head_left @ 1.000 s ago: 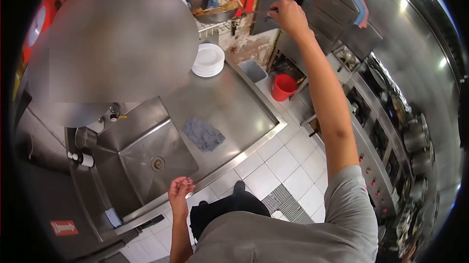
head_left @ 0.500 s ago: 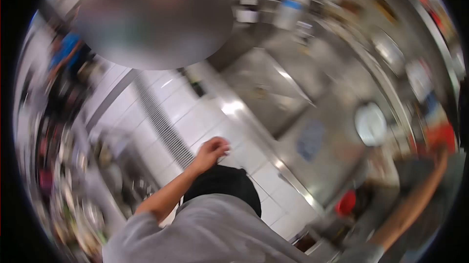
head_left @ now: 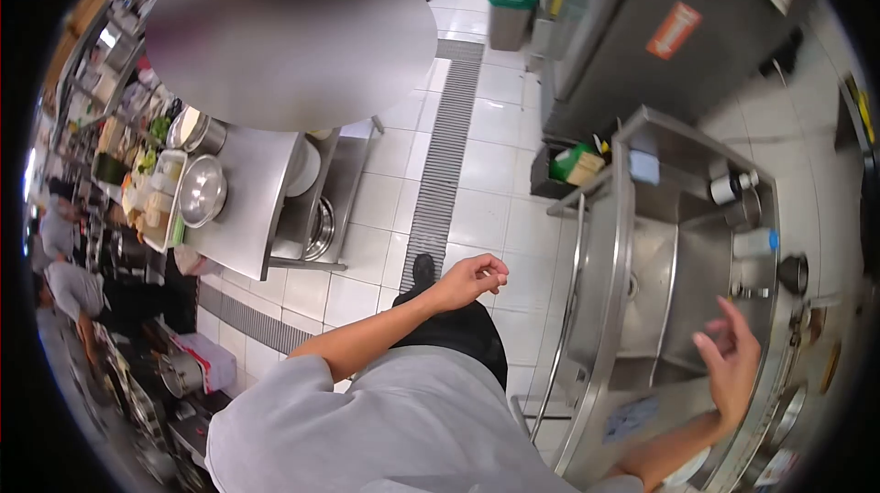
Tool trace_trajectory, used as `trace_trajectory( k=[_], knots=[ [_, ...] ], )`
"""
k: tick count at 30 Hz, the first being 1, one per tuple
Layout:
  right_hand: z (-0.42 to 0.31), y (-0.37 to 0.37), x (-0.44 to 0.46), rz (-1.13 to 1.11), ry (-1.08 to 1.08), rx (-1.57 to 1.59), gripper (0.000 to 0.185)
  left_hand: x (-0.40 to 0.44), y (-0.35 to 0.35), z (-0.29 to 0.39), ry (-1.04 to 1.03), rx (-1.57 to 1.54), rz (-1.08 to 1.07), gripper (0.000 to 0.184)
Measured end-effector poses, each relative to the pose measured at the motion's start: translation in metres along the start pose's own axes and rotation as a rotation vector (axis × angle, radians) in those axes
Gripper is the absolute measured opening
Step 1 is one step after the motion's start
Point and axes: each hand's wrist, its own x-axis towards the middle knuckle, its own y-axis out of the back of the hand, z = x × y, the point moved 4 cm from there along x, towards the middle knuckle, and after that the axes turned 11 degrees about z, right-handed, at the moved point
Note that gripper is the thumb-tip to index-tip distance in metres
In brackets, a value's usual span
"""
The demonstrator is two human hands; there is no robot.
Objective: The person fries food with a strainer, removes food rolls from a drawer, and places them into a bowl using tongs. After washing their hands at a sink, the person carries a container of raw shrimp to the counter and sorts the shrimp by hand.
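Observation:
My left hand [head_left: 472,280] is in front of my body above the tiled floor [head_left: 513,218]. Its fingers are loosely curled with a gap to the thumb, and nothing shows in them. My right hand [head_left: 731,360] is raised over the near right part of the steel sink [head_left: 600,346], thumb and fingers apart, holding nothing. Close to it are the tap [head_left: 753,292] and a clear bottle with a blue cap [head_left: 753,243]. A blue-grey cloth [head_left: 631,418] lies on the sink's near ledge, left of my right forearm.
A steel table [head_left: 243,204] with a metal bowl [head_left: 203,191] stands at left. Behind the sink is a dark fridge-like cabinet [head_left: 632,44]; a green-lined bin [head_left: 510,7] stands farther back. A floor drain grate [head_left: 443,145] runs ahead. Co-workers [head_left: 78,296] are at far left.
My view has turned, bringing the cabinet and bin into sight. My right hand has left the red object at the far right and is now over the sink. My left hand stays before my body.

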Motion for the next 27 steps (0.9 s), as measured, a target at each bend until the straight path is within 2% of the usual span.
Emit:
trace_trajectory(
  k=[4, 7, 11, 13, 17, 22, 23, 24, 27],
  knots=[
    [-0.096, -0.117, 0.094, -0.201, 0.29, 0.015, 0.058, 0.016, 0.096, 0.002, 0.03, -0.086, 0.187, 0.022],
    [-0.172, -0.183, 0.141, -0.295, 0.426, 0.072, 0.058, 0.025, 0.171, -0.005, 0.083, -0.198, 0.394, 0.02],
    [-0.25, -0.257, 0.189, -0.412, 0.511, 0.076, 0.056, 0.039, 0.247, 0.004, 0.054, -0.165, 0.504, 0.021],
    [-0.276, -0.292, 0.209, -0.519, 0.543, 0.162, 0.055, 0.045, 0.276, 0.008, 0.059, -0.118, 0.628, 0.022],
    [-0.309, -0.353, 0.258, -0.631, 0.652, 0.147, 0.054, 0.054, 0.306, 0.002, 0.143, -0.164, 0.797, 0.022],
    [-0.328, -0.424, 0.321, -0.784, 0.708, 0.146, 0.053, 0.072, 0.309, -0.012, 0.214, -0.229, 0.951, 0.022],
    [-0.334, -0.435, 0.333, -0.808, 0.8, 0.129, 0.052, 0.076, 0.307, -0.017, 0.232, -0.243, 0.982, 0.022],
    [-0.343, -0.444, 0.345, -0.824, 0.894, 0.112, 0.052, 0.084, 0.306, -0.017, 0.246, -0.256, 1.011, 0.021],
    [-0.371, -0.471, 0.382, -0.875, 0.941, 0.102, 0.053, 0.1, 0.299, 0.017, 0.273, -0.31, 1.094, 0.021]
  ],
)
